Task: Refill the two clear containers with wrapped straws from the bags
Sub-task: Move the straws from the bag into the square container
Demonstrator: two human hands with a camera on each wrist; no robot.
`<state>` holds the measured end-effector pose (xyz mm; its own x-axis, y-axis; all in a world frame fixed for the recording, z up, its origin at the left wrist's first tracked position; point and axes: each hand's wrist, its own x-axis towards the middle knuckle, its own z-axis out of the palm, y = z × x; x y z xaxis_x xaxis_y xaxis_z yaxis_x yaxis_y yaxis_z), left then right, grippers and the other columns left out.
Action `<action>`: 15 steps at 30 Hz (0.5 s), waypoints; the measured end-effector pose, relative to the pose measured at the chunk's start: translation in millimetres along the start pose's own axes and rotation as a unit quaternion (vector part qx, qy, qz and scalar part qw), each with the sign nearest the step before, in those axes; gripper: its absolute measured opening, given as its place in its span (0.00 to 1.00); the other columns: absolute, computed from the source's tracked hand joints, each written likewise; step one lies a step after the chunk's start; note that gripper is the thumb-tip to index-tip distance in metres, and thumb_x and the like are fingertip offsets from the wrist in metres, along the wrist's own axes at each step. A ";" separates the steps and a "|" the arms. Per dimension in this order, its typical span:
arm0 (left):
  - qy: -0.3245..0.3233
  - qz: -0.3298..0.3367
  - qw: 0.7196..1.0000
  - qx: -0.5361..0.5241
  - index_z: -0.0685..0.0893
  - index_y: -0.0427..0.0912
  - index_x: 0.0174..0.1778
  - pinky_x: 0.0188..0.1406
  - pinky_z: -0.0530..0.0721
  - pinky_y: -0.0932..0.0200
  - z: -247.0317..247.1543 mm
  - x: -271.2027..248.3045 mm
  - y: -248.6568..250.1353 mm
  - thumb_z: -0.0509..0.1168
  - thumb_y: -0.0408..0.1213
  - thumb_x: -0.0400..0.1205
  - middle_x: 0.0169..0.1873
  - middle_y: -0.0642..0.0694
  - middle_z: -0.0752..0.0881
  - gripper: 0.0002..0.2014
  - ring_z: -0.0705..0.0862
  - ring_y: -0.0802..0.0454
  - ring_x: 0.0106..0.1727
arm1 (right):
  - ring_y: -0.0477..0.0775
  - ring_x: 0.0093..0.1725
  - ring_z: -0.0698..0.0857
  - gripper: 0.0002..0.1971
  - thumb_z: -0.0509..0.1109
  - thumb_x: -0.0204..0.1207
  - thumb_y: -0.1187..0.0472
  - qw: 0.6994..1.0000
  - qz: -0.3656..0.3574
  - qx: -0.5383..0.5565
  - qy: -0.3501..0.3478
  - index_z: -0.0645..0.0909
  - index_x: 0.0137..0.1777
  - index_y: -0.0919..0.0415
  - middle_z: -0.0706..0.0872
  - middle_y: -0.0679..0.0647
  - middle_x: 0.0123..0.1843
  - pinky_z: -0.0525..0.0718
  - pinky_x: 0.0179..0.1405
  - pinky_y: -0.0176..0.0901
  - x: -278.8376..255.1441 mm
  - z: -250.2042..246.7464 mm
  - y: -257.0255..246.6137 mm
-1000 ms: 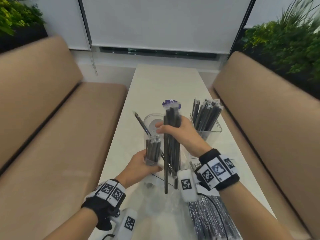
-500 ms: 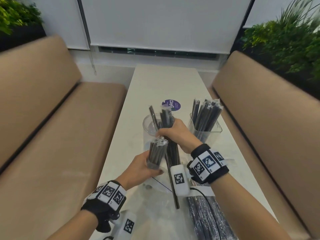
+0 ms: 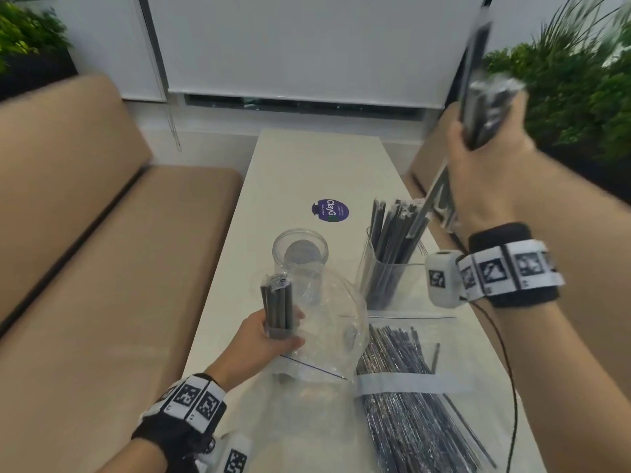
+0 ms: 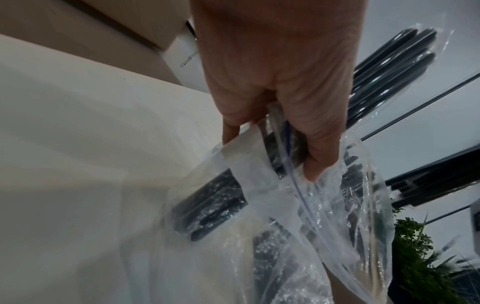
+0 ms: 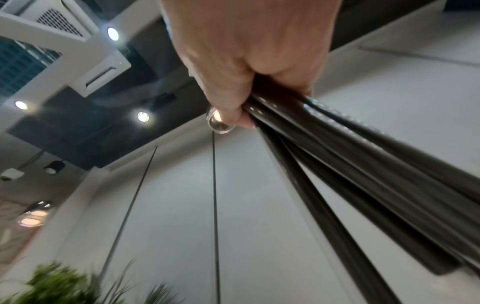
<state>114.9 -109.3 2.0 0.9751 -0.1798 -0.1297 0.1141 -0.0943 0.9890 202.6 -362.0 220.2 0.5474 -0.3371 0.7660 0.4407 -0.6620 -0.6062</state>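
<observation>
right hand (image 3: 485, 158) grips raised straws (image 3: 478, 107) | left hand (image 3: 263, 339) holds short bundle (image 3: 277, 305), bag (image 3: 327, 322) | lower straws upright into round jar (image 3: 300, 249)

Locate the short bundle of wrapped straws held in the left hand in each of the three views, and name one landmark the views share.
Head: the short bundle stands upright at lower centre, in the left hand, just before the round container.
Left wrist: its dark tips stick out at upper right, past the hand.
Right wrist: not in view; the right hand holds longer straws.
Shared landmark: the green plant.
</observation>
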 end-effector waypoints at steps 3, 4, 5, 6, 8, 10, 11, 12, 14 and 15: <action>-0.003 0.001 1.000 -0.007 0.88 0.47 0.51 0.46 0.87 0.63 -1.6 -1.0 -2.4 0.77 0.28 0.72 0.56 0.36 0.88 0.14 0.88 0.56 0.49 | 0.58 0.40 0.85 0.15 0.71 0.75 0.67 0.999 -0.032 0.000 -0.019 0.77 0.60 0.73 0.87 0.59 0.45 0.81 0.42 0.30 -26.7 21.5 7.5; -0.003 0.001 1.000 -0.009 0.89 0.48 0.51 0.46 0.87 0.63 -2.1 -1.4 -2.3 0.77 0.30 0.71 0.56 0.37 0.88 0.14 0.88 0.56 0.49 | 0.62 0.40 0.85 0.15 0.70 0.74 0.67 0.999 -0.030 0.007 -0.023 0.77 0.59 0.74 0.88 0.64 0.44 0.82 0.42 0.39 -32.0 27.6 9.5; -0.002 0.002 1.000 -0.009 0.89 0.50 0.50 0.47 0.87 0.62 -2.4 -1.5 -2.4 0.77 0.32 0.71 0.56 0.37 0.88 0.14 0.88 0.55 0.49 | 0.65 0.39 0.85 0.15 0.70 0.74 0.67 0.999 -0.023 0.013 -0.023 0.76 0.58 0.74 0.87 0.66 0.43 0.82 0.42 0.45 -35.5 32.9 11.1; -0.001 0.002 1.000 -0.008 0.89 0.50 0.49 0.47 0.87 0.62 -2.7 -1.6 -2.4 0.77 0.33 0.70 0.56 0.37 0.88 0.14 0.88 0.55 0.49 | 0.66 0.39 0.84 0.16 0.70 0.74 0.67 0.999 -0.009 0.017 -0.025 0.76 0.59 0.74 0.87 0.67 0.43 0.81 0.42 0.46 -37.6 37.3 12.9; 0.000 0.001 1.000 -0.008 0.89 0.50 0.50 0.47 0.88 0.61 -2.6 -1.2 -3.2 0.78 0.32 0.70 0.56 0.36 0.88 0.14 0.88 0.54 0.49 | 0.59 0.39 0.83 0.17 0.69 0.75 0.67 0.999 0.035 0.025 -0.030 0.75 0.62 0.71 0.86 0.61 0.42 0.78 0.41 0.35 -38.9 41.8 20.3; 0.003 0.001 1.000 -0.008 0.89 0.48 0.50 0.47 0.88 0.62 -2.3 -0.7 -3.8 0.77 0.28 0.72 0.56 0.36 0.88 0.14 0.88 0.55 0.50 | 0.53 0.41 0.83 0.17 0.69 0.76 0.67 0.994 0.099 0.045 -0.029 0.75 0.64 0.68 0.85 0.53 0.44 0.76 0.38 0.22 -38.5 43.2 33.3; 0.005 0.001 1.000 -0.007 0.89 0.47 0.51 0.46 0.88 0.63 -2.1 -0.5 -4.4 0.77 0.27 0.73 0.56 0.36 0.88 0.14 0.88 0.54 0.50 | 0.52 0.42 0.84 0.16 0.69 0.77 0.66 0.990 0.131 0.054 -0.027 0.76 0.64 0.68 0.85 0.52 0.46 0.76 0.36 0.17 -39.5 42.8 41.5; 0.006 0.001 1.000 -0.006 0.89 0.47 0.51 0.46 0.88 0.63 -2.2 -0.3 -4.8 0.77 0.26 0.73 0.55 0.37 0.88 0.14 0.88 0.54 0.50 | 0.51 0.43 0.84 0.16 0.70 0.77 0.66 0.985 0.163 0.058 -0.024 0.76 0.64 0.68 0.86 0.53 0.48 0.75 0.35 0.14 -41.6 42.1 50.7; 0.010 0.000 1.000 -0.004 0.88 0.46 0.51 0.45 0.88 0.64 -1.8 0.1 -5.1 0.77 0.26 0.74 0.54 0.39 0.89 0.14 0.88 0.54 0.51 | 0.53 0.45 0.84 0.15 0.70 0.77 0.65 0.972 0.226 0.052 -0.032 0.77 0.63 0.68 0.86 0.55 0.50 0.75 0.35 0.19 -48.8 39.7 69.3; 0.011 0.000 1.000 -0.004 0.88 0.46 0.51 0.45 0.88 0.64 -1.7 0.3 -5.7 0.77 0.26 0.74 0.54 0.40 0.89 0.14 0.88 0.54 0.51 | 0.56 0.48 0.85 0.15 0.71 0.77 0.64 0.965 0.254 0.039 -0.045 0.77 0.62 0.67 0.86 0.56 0.52 0.76 0.41 0.25 -53.7 38.9 78.0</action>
<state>114.9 -107.2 -3.6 0.9789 -0.1586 -0.1289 0.1163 -0.0863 0.9895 235.2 -369.5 123.5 0.7646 -0.5431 0.3470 0.1506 -0.3730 -0.9155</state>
